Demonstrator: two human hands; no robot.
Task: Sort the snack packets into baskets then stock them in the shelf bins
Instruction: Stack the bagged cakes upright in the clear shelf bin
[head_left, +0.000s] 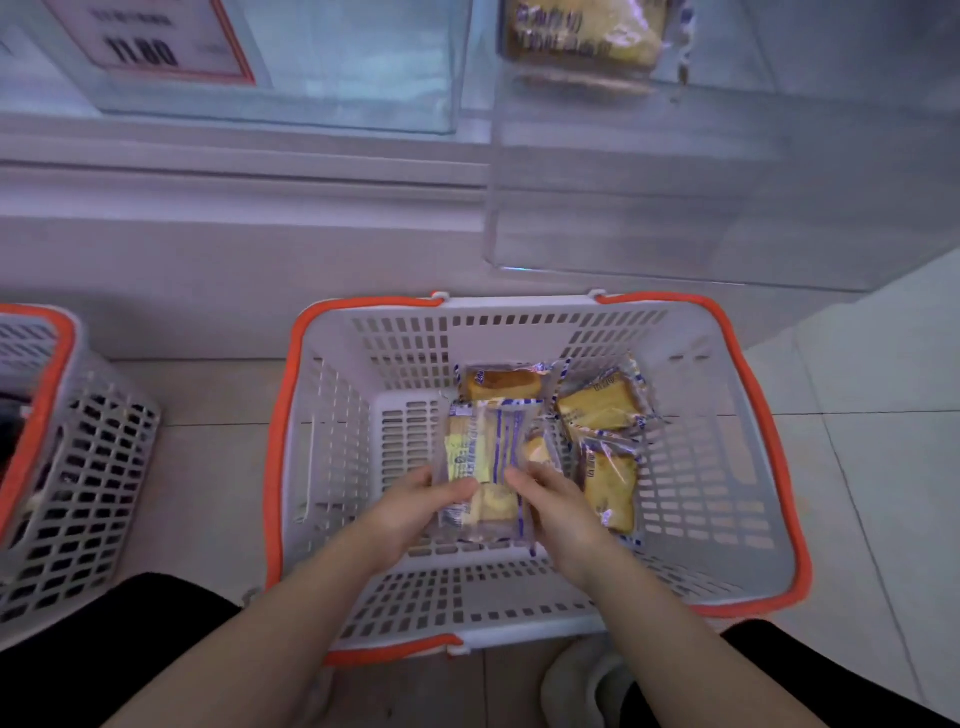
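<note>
- While both hands are lowered into the white basket (753, 467) with the orange rim, a small stack of clear-wrapped snack packets (485, 467) is held between them, over the basket floor.
- The left hand (415, 506) is placed on the stack's left edge, its fingers (457, 491) curled over the top wrapper; the right hand (558, 512) is set against the right edge, with its fingertips (519, 475) bent onto the wrapper (how far the thumbs wrap underneath cannot be told).
- The stack's long axis is seen to run away from the person, toward the shelf, so it is pinched across its short width, and neither hand is clearly nearer to it.
- Three loose packets (600, 408) are left lying on the basket floor, just right of and beyond the held stack.
- A clear shelf bin (675, 218) with one packet already in it is mounted above and beyond the basket, slightly to the right; the lift is judged to go up and forward along that long axis.
- A second basket (78, 467) is seen at the left edge, well apart.
</note>
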